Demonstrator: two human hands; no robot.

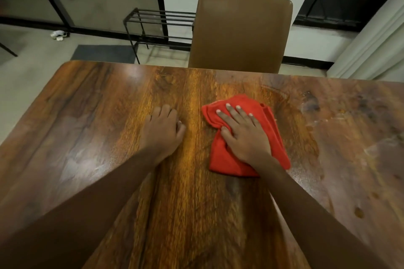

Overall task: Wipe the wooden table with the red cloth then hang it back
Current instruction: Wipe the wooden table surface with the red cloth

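Note:
The red cloth (pixel 227 159) lies bunched on the wooden table (pixel 91 129), a little right of the middle. My right hand (pixel 242 133) presses flat on top of it with straight, spread fingers. My left hand (pixel 162 131) rests on the bare wood to the left of the cloth, fingers slightly bent, holding nothing. Pale smears and streaks mark the table's right part.
A brown leather chair (pixel 240 30) stands at the table's far edge. Behind it a black metal rack (pixel 157 22) stands on the floor near glass doors. A grey mat (pixel 102 53) lies on the floor at the left, white curtains (pixel 376 46) hang at the right.

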